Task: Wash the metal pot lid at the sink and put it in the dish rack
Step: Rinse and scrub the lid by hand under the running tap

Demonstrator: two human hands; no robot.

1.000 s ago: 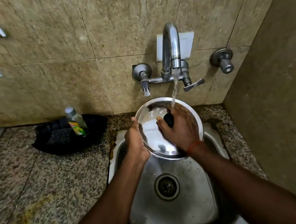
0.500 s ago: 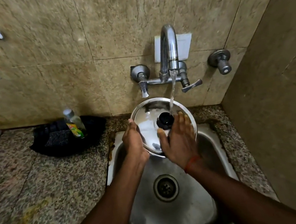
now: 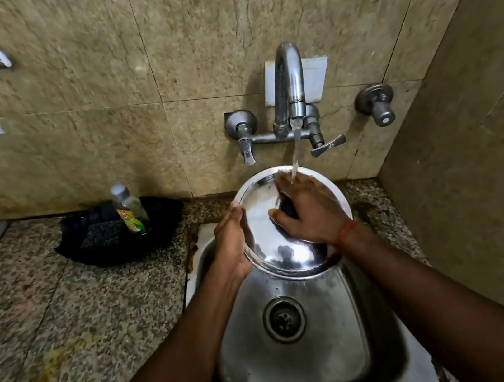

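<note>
The left hand [image 3: 231, 246] is curled around the left rim of the lid [image 3: 286, 251], thumb on the upper face and fingers hidden behind the edge, holding it tilted over the sink [image 3: 296, 364] in the centre of the frame. The right hand [image 3: 311, 211] lies across the top of the lid with fingers loosely bent over its black knob [image 3: 287, 208], thumb pointing left; whether it grips the knob or only rubs over it cannot be told. Both forearms rise from the bottom of the frame and meet at the lid, the right wrist wearing an orange thread [image 3: 345, 232]. Water from the tap [image 3: 289, 87] above falls onto the right hand's fingers at the lid's upper edge. The lid sits between the two hands, above the drain [image 3: 284, 320]. On the counter [image 3: 50, 319] at centre left, a bottle [image 3: 130, 209] stands in a black tray [image 3: 114, 241].
</note>
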